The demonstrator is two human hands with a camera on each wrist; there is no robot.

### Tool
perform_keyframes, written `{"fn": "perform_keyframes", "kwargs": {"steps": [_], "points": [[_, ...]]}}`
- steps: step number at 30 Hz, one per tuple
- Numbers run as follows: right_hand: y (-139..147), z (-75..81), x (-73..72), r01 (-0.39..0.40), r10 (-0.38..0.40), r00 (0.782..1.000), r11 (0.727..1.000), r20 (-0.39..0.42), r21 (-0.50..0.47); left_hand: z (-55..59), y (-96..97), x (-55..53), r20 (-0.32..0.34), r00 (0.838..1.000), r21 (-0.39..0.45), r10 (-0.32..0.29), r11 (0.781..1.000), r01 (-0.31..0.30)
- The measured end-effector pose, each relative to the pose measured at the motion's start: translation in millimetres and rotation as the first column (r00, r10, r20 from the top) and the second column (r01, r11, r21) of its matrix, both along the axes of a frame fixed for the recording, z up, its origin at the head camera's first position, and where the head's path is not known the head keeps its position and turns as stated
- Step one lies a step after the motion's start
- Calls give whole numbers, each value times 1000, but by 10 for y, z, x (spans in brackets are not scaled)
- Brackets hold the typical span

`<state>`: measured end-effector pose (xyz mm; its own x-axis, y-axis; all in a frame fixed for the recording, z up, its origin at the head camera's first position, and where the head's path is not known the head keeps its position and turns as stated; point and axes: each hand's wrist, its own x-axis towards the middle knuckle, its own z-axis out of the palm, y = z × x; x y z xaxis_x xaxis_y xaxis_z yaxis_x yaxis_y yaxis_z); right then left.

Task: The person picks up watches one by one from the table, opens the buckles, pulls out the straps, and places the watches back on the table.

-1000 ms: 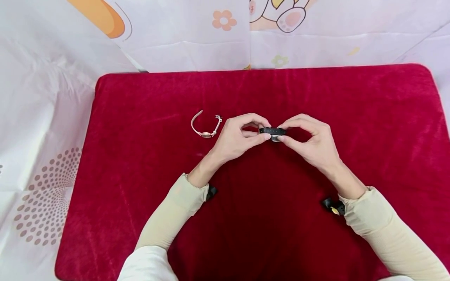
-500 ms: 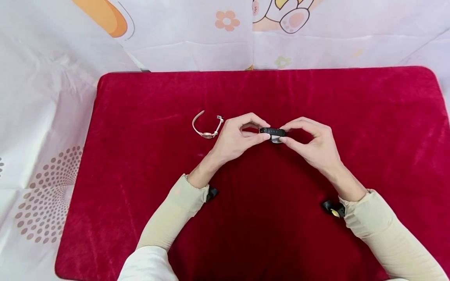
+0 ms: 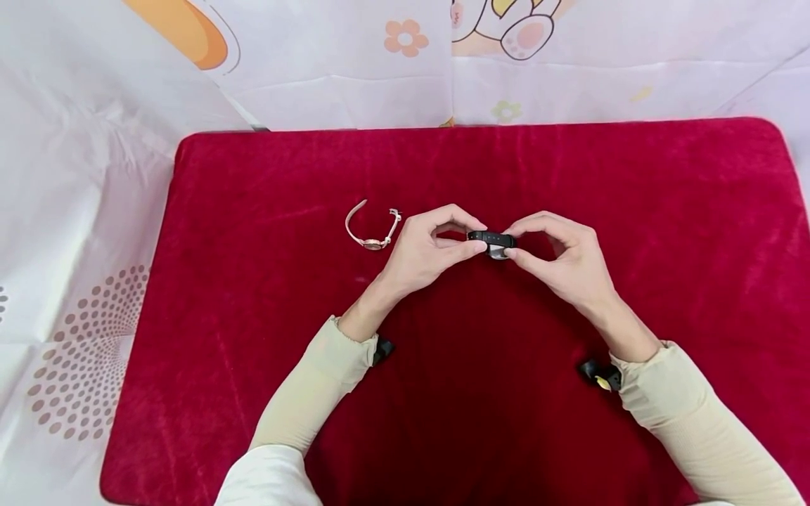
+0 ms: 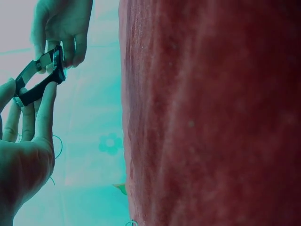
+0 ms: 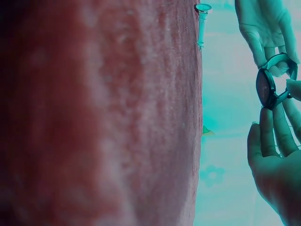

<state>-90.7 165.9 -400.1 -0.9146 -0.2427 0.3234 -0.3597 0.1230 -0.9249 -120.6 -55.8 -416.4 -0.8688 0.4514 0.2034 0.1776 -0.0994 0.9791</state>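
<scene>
Holding the black watch (image 3: 496,239), the left hand (image 3: 419,247) and right hand (image 3: 579,260) pinch it between fingers (image 4: 46,113) and thumbs, its dial (image 5: 265,88) unreadably dark

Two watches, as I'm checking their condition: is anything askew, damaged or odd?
I see no damage. Only the pale watch stands out: it lies unfastened on the red cloth, strap ends apart, while the black watch forms a loop.

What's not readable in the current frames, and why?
- Black watch, right wrist view: dial too dark and slanted to read.
- Its strap, head view: one end partly covered by left hand.
- Pink watch, head view: dial too small.
- Right sleeve, head view: cut off by bottom edge.
</scene>
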Motion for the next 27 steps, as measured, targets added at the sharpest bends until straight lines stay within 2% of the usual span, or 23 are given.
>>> {"fn": "perform_keyframes", "kwargs": {"steps": [6, 27], "points": [[7, -34, 14, -31, 31, 999, 999, 6, -26, -30, -19, 26, -39, 999, -57, 25, 998, -27], [32, -26, 0, -59, 61, 997, 997, 39, -43, -2, -8, 33, -38, 999, -42, 20, 999, -22]]}}
